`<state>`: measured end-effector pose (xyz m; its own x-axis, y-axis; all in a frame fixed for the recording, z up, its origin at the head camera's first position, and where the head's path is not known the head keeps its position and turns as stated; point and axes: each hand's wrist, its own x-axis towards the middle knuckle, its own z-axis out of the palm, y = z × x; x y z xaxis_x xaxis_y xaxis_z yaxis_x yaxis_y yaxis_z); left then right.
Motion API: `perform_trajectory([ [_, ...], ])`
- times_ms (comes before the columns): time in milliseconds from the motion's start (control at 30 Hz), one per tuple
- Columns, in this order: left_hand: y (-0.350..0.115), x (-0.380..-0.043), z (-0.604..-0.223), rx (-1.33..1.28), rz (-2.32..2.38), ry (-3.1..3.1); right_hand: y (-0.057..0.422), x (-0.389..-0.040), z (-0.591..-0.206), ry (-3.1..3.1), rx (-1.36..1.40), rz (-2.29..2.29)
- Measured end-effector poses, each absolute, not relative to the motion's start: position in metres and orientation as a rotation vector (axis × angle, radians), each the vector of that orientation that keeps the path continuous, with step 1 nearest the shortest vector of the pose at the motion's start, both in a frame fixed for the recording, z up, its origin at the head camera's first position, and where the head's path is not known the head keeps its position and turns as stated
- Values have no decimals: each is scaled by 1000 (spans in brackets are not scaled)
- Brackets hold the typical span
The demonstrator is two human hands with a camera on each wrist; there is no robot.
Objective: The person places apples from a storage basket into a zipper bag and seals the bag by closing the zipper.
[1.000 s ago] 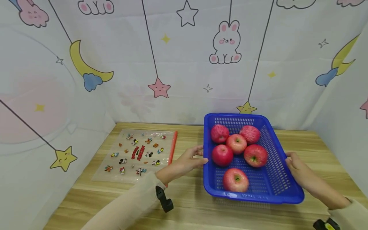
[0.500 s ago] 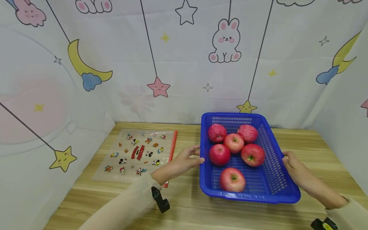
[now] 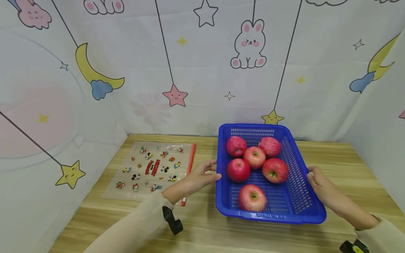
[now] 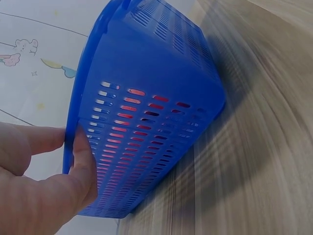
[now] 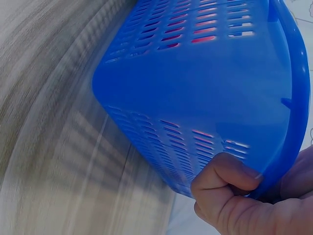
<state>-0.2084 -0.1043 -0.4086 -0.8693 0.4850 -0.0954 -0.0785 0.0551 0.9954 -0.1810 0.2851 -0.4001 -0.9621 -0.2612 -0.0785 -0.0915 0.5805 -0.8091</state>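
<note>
Blue basket (image 3: 272,216) shifted toward printed bag (image 3: 150,168), left hand (image 3: 198,177) and right hand (image 3: 326,188) gripping basket, apples (image 3: 252,198) inside

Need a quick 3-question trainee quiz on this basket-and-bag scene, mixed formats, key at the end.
1. Count: how many apples are in the blue basket?
2. True or false: only one hand is holding the blue basket.
3. Multiple choice: the red strip runs along which edge of the clear printed bag?
A) the edge nearest the basket
B) the edge farthest from the basket
C) the edge nearest the back wall

Key:
1. Six.
2. False; the left hand and right hand both grip it.
3. A.
</note>
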Motion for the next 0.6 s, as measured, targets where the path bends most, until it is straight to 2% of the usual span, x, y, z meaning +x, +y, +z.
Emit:
perform_trajectory([
  [600,-117,-206,-404,416,1856,1928,273,-179,-398,2630,-291,-1323],
])
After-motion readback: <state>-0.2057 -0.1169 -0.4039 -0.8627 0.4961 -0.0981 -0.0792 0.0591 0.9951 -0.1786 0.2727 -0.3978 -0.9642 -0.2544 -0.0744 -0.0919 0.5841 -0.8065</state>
